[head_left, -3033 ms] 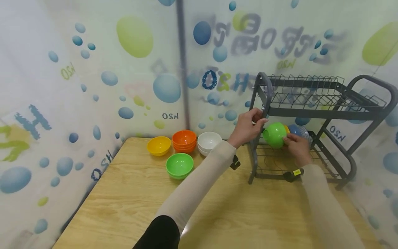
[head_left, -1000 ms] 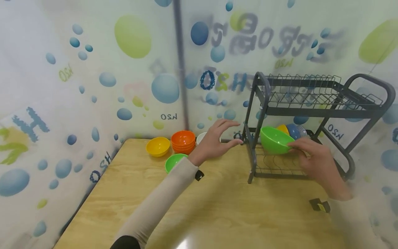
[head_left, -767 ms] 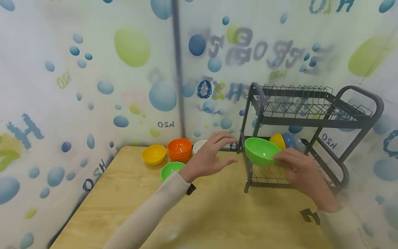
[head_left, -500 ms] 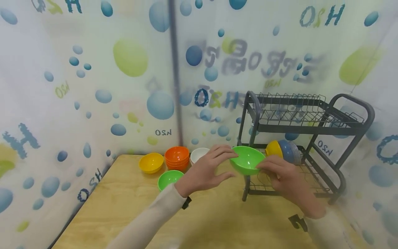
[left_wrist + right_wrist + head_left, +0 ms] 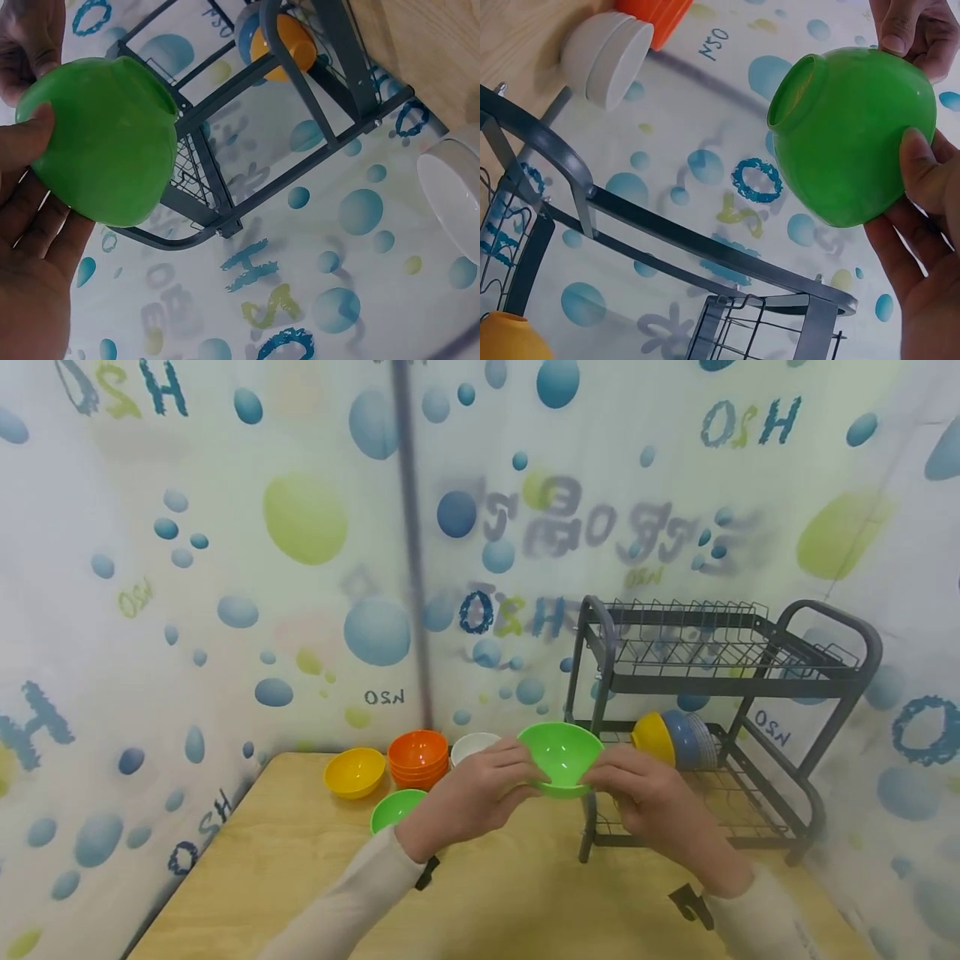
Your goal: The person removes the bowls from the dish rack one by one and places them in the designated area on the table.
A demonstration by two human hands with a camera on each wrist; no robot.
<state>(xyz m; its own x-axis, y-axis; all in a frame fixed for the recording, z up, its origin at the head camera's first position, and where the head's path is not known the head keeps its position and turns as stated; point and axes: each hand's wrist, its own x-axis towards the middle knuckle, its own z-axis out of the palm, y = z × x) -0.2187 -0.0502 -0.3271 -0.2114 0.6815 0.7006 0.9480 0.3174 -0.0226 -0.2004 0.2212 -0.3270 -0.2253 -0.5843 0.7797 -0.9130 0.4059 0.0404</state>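
A bright green bowl (image 5: pixel 561 752) is held in the air above the table, its opening facing up and towards me. My left hand (image 5: pixel 480 793) pinches its left rim, thumb against the outside. On the opposite side, my right hand (image 5: pixel 652 797) pinches the right rim. Both wrist views show the bowl's rounded outside, with the foot ring visible in the right wrist view. Another green bowl (image 5: pixel 393 810) stands on the table, partly hidden behind my left forearm. Near it are a yellow bowl (image 5: pixel 355 773), a stack of orange bowls (image 5: pixel 417 760) and white bowls (image 5: pixel 615 60).
A grey two-tier dish rack (image 5: pixel 720 681) stands at the back right. On its lower tier, a yellow bowl (image 5: pixel 654 739) and blue bowls (image 5: pixel 684 739) lean on their sides in a row. The wooden table (image 5: pixel 247 877) meets patterned curtains behind and at the sides.
The green bowl has come out of the rack's lower tier and moved left in my right hand, turning upright. My left hand has left the rack post and now grips the bowl's other side.
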